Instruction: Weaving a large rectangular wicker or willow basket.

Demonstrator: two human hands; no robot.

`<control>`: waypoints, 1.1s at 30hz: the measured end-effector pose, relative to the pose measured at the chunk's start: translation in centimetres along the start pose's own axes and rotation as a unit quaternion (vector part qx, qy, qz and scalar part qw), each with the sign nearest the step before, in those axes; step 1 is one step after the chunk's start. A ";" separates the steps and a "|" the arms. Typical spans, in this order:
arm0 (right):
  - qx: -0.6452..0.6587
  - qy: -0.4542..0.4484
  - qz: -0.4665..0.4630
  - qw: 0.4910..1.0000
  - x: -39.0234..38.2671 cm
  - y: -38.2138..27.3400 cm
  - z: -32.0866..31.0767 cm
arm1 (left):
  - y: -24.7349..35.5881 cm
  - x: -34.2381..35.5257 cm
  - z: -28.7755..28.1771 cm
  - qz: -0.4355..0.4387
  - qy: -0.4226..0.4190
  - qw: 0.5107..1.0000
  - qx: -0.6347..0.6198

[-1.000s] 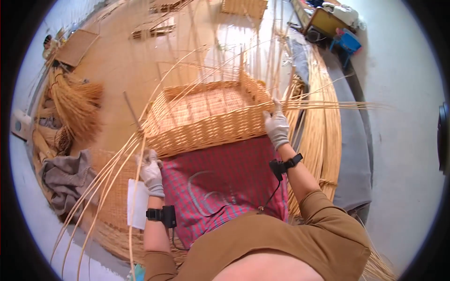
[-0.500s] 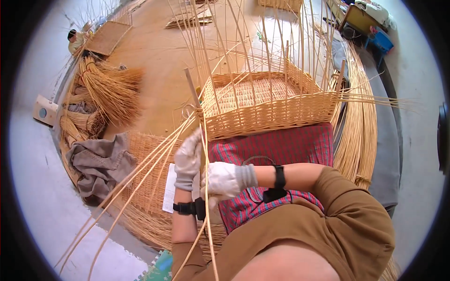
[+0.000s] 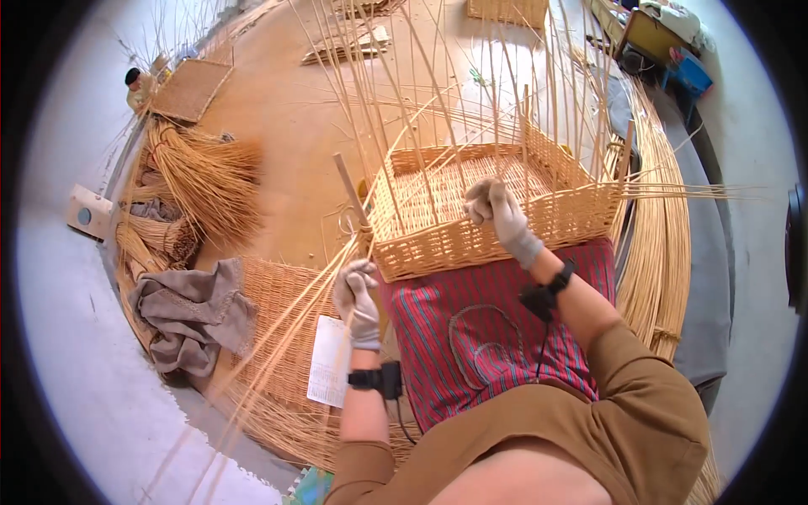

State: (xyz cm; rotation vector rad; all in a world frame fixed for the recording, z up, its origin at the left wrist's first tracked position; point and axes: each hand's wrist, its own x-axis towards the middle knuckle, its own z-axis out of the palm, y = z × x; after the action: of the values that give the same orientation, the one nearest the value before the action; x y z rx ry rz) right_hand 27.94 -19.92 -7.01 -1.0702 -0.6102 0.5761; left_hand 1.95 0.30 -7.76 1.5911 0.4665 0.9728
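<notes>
Tan floor beyond the basket | basket rests on cloth, probably as padding | our left hand by its left-corner strands, right hand over its near side: both curled, grip unclear to us

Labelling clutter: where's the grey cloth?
Head view, left side: the grey cloth lies crumpled by the left edge of the flat woven panel.

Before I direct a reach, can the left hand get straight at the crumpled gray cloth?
Probably not straight: the loose canes slant between the left hand and the gray cloth.
</notes>
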 end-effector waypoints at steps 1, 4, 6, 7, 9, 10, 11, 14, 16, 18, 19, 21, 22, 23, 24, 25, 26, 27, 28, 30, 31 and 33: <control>-0.063 0.009 -0.012 0.998 0.0 0.3 -0.3 | -0.5 -0.5 1.0 0.055 0.059 0.996 -0.032; -0.116 0.051 0.063 0.990 -1.1 -0.6 -0.1 | -2.1 -0.4 3.0 -0.079 0.152 0.979 -0.112; -0.115 0.090 0.061 0.987 -1.3 -1.2 0.4 | -3.6 1.8 3.5 -0.117 -0.013 0.990 -0.079; -0.113 0.106 0.077 0.985 -1.3 -1.2 0.6 | -4.3 2.3 3.8 -0.116 -0.033 0.992 0.021; -0.192 0.144 0.088 0.967 -0.9 -0.8 0.9 | -5.5 3.3 3.9 -0.127 -0.046 0.989 0.064; -0.197 0.148 0.105 0.963 -0.6 -0.4 1.0 | -5.9 3.7 4.0 -0.148 -0.047 0.988 0.025; -0.200 0.153 0.096 0.963 -0.5 -0.1 1.1 | -6.3 4.0 4.1 -0.200 -0.062 0.977 -0.034; -0.202 0.170 0.071 0.962 -0.6 -0.6 2.1 | -6.7 4.0 4.4 -0.135 -0.069 0.988 -0.029; -0.277 0.151 0.066 0.947 -0.3 -2.6 3.9 | -6.6 3.9 4.6 -0.149 -0.061 0.987 -0.019; -0.361 0.113 0.030 0.925 0.6 -5.9 6.3 | -6.5 3.8 4.7 -0.120 -0.060 0.988 -0.074; -0.317 0.040 -0.001 0.948 1.6 -7.1 8.1 | -6.4 3.8 4.7 -0.128 -0.043 0.989 -0.063; -0.515 -0.072 -0.165 0.838 5.3 -9.0 10.8 | -6.4 3.8 4.6 -0.175 -0.023 0.984 0.018; -0.466 -0.095 -0.142 0.868 7.7 -9.3 11.9 | -6.4 3.9 4.5 -0.156 -0.016 0.987 0.020; -0.474 -0.118 -0.209 0.847 9.9 -9.1 12.7 | -6.5 3.9 4.5 -0.185 -0.005 0.980 -0.070; -0.459 -0.128 -0.129 0.870 12.0 -8.3 13.3 | -6.5 3.9 4.4 -0.201 0.000 0.975 -0.090; -0.429 -0.129 -0.070 0.891 13.5 -7.1 13.5 | -6.6 3.8 4.6 -0.205 0.015 0.970 -0.129; -0.387 -0.118 -0.032 0.914 14.8 -5.9 13.7 | -6.6 3.7 4.6 -0.235 0.028 0.956 -0.176; -0.474 -0.064 -0.023 0.878 15.7 -4.8 13.8 | -6.6 3.6 4.7 -0.229 0.038 0.959 -0.163; -0.546 0.005 -0.033 0.837 16.3 -3.8 13.7 | -6.6 3.4 4.8 -0.232 0.052 0.962 -0.134; -0.609 0.079 -0.068 0.786 16.1 -2.9 13.4 | -6.5 3.1 4.9 -0.221 0.053 0.965 -0.134; -0.607 0.084 -0.111 0.783 15.2 -2.8 13.2 | -6.5 3.1 4.8 -0.209 0.038 0.963 -0.165; -0.474 0.034 -0.135 0.870 12.4 -3.6 12.2 | -6.6 3.3 4.8 -0.284 0.046 0.946 -0.149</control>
State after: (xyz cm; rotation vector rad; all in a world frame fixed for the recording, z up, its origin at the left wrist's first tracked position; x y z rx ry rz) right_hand 28.53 -5.10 2.70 -1.8714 -1.0015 -0.0576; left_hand 9.03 1.55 -12.92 1.0513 0.7546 0.6341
